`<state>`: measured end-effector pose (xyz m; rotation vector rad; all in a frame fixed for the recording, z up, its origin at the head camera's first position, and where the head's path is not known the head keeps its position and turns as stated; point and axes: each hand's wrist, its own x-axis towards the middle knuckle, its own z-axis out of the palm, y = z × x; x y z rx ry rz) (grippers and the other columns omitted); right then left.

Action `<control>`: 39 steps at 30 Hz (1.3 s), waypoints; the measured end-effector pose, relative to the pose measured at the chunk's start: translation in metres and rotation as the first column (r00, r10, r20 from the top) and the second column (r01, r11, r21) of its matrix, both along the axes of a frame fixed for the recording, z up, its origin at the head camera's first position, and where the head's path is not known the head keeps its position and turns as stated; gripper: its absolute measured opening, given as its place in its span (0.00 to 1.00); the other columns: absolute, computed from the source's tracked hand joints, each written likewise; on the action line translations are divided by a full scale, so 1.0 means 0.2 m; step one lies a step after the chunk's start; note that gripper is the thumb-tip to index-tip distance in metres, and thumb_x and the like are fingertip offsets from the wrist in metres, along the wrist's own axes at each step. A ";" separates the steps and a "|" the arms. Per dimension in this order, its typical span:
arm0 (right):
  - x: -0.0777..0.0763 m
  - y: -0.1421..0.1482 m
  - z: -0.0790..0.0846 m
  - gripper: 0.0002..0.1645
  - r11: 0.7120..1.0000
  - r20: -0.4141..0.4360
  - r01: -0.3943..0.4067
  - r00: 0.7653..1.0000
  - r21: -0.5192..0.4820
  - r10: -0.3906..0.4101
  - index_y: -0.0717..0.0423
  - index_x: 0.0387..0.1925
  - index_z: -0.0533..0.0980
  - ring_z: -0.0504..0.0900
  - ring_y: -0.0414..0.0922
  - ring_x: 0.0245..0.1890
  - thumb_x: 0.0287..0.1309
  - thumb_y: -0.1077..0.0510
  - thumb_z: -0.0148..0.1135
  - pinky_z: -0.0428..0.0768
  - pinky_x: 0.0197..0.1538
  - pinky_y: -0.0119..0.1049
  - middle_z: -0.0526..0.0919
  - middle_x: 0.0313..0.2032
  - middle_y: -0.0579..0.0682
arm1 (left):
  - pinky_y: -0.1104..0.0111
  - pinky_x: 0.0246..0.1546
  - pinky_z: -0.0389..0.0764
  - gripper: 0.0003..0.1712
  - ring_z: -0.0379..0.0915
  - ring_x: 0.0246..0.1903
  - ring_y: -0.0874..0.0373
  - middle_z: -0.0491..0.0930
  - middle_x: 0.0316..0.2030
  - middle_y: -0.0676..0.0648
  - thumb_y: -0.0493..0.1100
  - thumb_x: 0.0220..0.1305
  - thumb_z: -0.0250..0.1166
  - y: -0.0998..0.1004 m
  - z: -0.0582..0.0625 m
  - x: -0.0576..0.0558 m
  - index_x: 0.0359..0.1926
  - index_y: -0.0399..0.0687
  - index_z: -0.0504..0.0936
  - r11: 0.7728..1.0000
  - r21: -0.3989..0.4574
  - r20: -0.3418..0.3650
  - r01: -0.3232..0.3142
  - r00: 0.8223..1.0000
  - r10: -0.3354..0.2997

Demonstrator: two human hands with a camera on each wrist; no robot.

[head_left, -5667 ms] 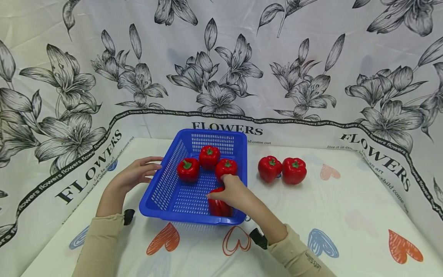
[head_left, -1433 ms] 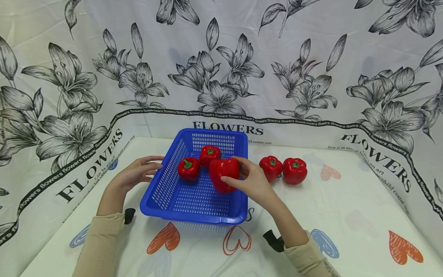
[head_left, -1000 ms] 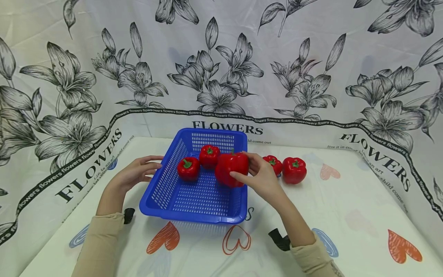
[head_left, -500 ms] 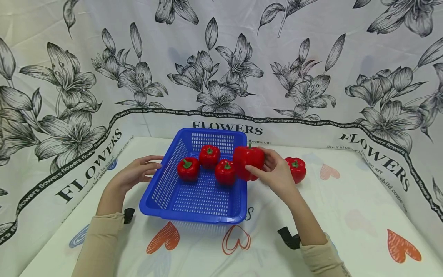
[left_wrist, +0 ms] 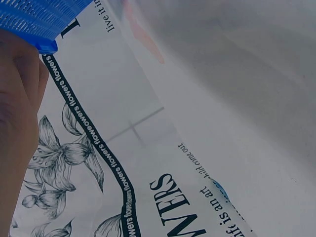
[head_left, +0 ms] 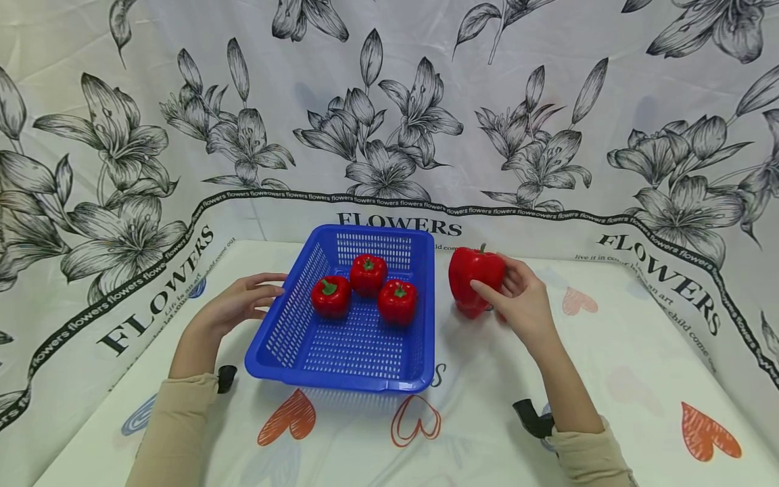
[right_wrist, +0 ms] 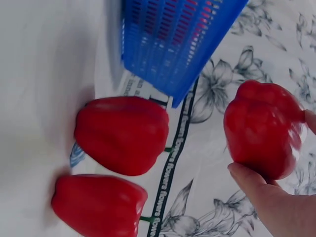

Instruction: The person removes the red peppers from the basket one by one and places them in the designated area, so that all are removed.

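Note:
My right hand (head_left: 528,306) pinches a red bell pepper (head_left: 470,276) with a green stem between thumb and fingers, to the right of the blue basket (head_left: 335,383). In the right wrist view, two more bell peppers, a nearer one (right_wrist: 123,136) and a lower one (right_wrist: 101,205), lie on the table beneath it; the head view mostly hides them behind hand and held pepper. Inside the basket sit three bell peppers: left (head_left: 331,299), back (head_left: 368,274) and right (head_left: 397,304). At the basket's left rim, my left hand (head_left: 237,308) has its relaxed fingertips right at the edge.
A white cloth (head_left: 615,379) printed with hearts covers the table. Behind it hangs a flower-printed curtain (head_left: 389,101) that also rises along both sides. Each wrist carries a black strap piece, such as the right one (head_left: 534,421).
My right hand has lifted a bell pepper from the basket's front right and carried it rightward over the rim, above the two peppers on the table. The left hand has stayed in place.

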<state>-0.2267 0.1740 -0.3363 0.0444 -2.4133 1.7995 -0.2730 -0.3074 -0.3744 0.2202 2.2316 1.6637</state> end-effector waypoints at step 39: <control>-0.04 0.45 -0.08 0.48 0.926 0.064 0.373 0.927 -0.051 -0.370 0.45 0.75 0.53 0.62 0.50 0.73 0.58 0.45 0.66 0.70 0.60 0.33 0.60 0.74 0.50 | 0.66 0.42 0.83 0.32 0.83 0.40 0.64 0.84 0.40 0.60 0.45 0.74 0.53 0.00 -0.02 -0.02 0.70 0.34 0.57 1.000 0.010 0.000 -0.002 1.000 0.002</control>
